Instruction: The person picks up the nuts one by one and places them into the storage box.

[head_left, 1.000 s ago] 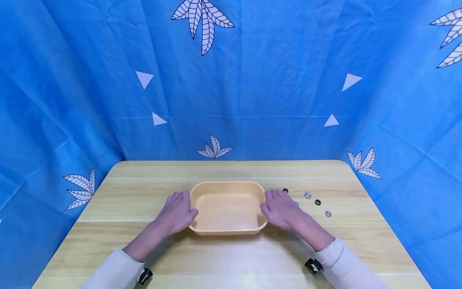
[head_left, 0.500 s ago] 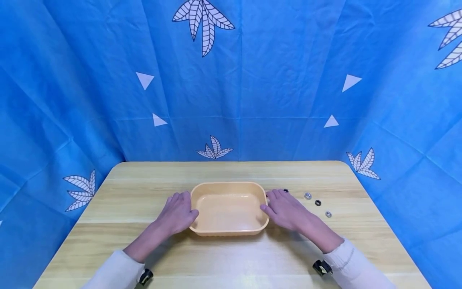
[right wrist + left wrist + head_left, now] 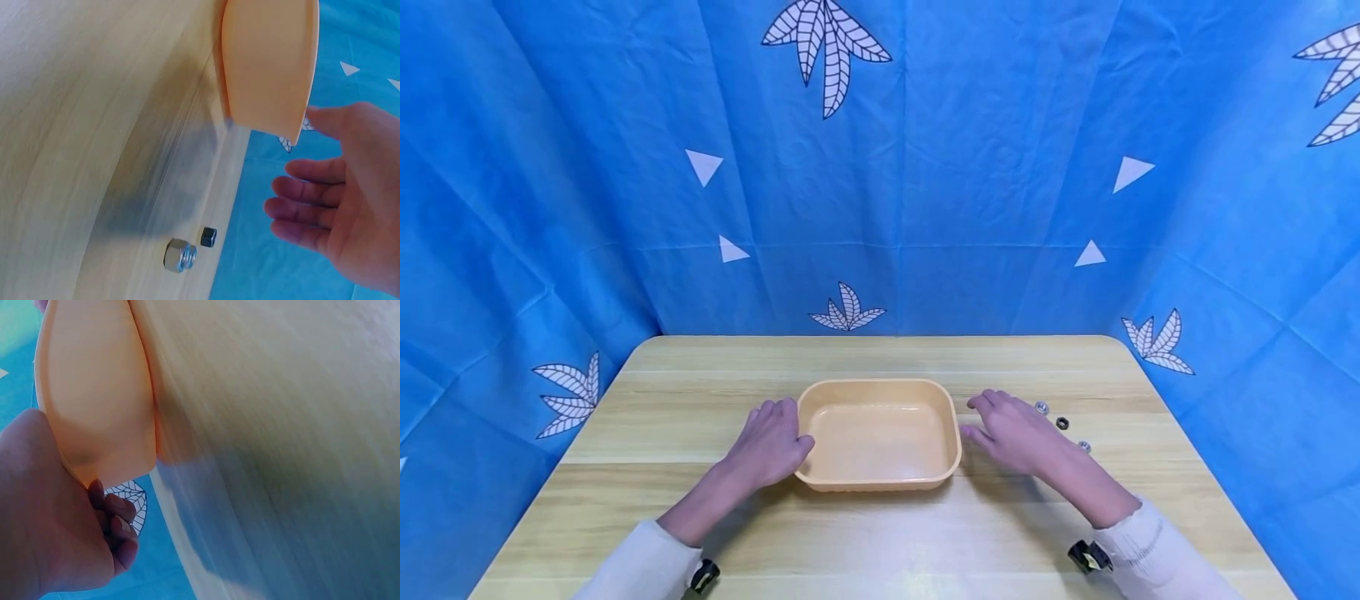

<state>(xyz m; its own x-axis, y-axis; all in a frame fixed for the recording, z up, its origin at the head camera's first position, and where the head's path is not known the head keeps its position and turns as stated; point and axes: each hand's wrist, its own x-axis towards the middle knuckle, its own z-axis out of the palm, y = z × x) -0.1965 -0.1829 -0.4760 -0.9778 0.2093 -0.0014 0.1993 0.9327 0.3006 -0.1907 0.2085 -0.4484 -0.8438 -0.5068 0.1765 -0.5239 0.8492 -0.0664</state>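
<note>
The orange tray [image 3: 880,433] stands on the wooden table [image 3: 880,525], near the middle of it, and it has nothing inside; no brand, label or writing can be read on it, and none on any other thing here. The left hand [image 3: 767,446] lies against the left short side of the tray, the thumb touching the rim and the fingers bent along the wall; in the left wrist view the fingertips [image 3: 119,528] are curled under the edge of the tray, so this hand grips it. The right hand [image 3: 1011,433] is just beside the right side of the tray but apart from it, with fingers spread and relaxed, holding nothing; near it on the table lie some small nuts [image 3: 1060,422], silver and black ones. Behind the table hangs a blue cloth [image 3: 925,167] with white leaves and triangles.
</note>
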